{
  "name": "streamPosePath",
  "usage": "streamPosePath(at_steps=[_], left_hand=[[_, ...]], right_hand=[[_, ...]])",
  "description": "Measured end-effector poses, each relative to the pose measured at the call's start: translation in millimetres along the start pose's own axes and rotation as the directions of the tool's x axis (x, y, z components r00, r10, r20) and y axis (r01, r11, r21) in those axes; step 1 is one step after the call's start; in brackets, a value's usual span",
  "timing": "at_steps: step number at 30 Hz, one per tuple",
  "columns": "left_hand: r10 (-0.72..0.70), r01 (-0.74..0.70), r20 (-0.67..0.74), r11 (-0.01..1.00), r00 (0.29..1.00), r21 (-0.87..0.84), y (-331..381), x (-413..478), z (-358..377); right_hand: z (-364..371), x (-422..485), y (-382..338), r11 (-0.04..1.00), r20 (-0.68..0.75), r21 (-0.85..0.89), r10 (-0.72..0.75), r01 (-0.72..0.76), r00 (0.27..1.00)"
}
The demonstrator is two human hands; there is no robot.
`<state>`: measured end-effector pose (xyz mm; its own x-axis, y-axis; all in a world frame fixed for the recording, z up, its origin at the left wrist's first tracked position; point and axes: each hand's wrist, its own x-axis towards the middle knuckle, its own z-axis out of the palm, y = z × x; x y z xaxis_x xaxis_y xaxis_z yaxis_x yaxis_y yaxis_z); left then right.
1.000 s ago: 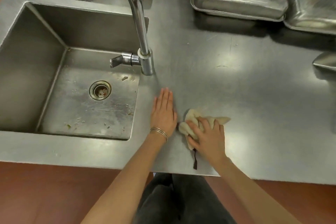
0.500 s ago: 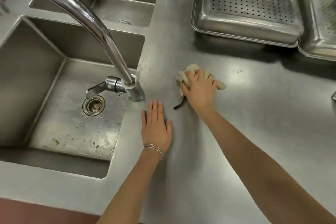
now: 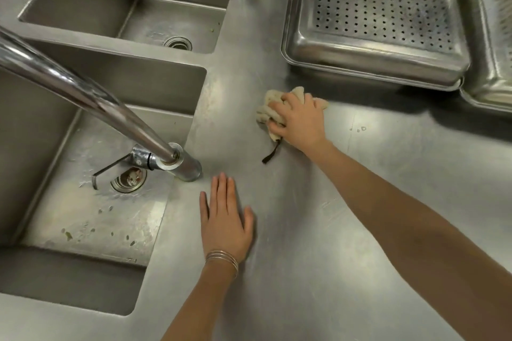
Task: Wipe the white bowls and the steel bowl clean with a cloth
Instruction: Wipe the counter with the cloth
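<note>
right hand (image 3: 297, 122) has pushed the cloth (image 3: 267, 111) up the desk (image 3: 388, 202) in the last second, from the near edge out toward twelve o'clock, and now it sits just short of the perforated tray (image 3: 382, 16). fingers are curled down and clamped on the bunched cloth, palm pressing it flat to the steel, a dark tag (image 3: 273, 152) trailing out at six o'clock from under the heel of the hand. that arm is stretched long, coming in from five o'clock. left hand (image 3: 225, 219) hasn't shifted its job: flat on the desk, fingers together and straight, gripping nothing, pointing at twelve, bangles (image 3: 221, 257) on the wrist, tap base (image 3: 188, 169) just off its fingertips at eleven. sink (image 3: 91, 202) to nine o'clock shows scraps near the drain, second sink (image 3: 155, 8) beyond it. what does it mean for the job? by my read this is desk wiping, not bowl wiping: no white bowls and no steel bowl in view anywhere, so the real work looks not yet started or is happening out of shot. cloth is in hand and ready, at least.
</note>
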<state>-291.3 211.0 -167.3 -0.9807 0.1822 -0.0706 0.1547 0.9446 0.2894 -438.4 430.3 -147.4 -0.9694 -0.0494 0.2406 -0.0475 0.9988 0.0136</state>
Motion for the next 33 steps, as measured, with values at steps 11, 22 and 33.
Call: streamPosePath(at_steps=[11,22,33], left_hand=[[0.037,-0.037,0.009,0.999,0.999,0.006,32,-2,-2],[0.078,-0.079,0.048,0.997,0.996,0.017,64,0,17],[0.088,-0.089,0.053,0.996,0.995,0.010,64,1,14]], right_hand=[[-54,-214,-12,0.989,-0.035,0.016,0.150,-0.149,0.988],[-25,-24,52,0.994,0.077,0.028,-0.103,0.101,0.992],[-19,-35,107,0.973,0.129,0.058,0.216,-0.225,0.968]])
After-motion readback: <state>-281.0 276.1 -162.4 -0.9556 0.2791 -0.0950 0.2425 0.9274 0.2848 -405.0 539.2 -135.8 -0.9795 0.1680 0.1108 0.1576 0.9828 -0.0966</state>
